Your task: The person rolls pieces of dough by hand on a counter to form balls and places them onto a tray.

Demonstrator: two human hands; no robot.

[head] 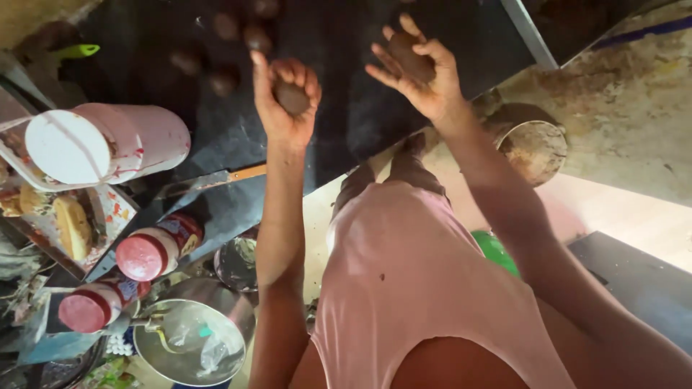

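My left hand [282, 101] is raised over the black counter [346, 50], its fingers curled around a brown dough ball [291, 96]. My right hand [424, 78] is held palm up a little to the right, with a second brown dough piece [411, 57] resting in its palm and fingers. Several more brown balls [225, 79] lie on the counter beyond and to the left of my left hand. A knife with a wooden handle [229, 176] lies at the counter's near edge, below my left hand.
A large white and pink lidded container [108, 144] lies on its side at the left. Two red-lidded jars [153, 251] stand below it. A tray with bread pieces [72, 223], a steel bowl [191, 338], a steel cup [236, 263] and a round metal pot [533, 148] are nearby.
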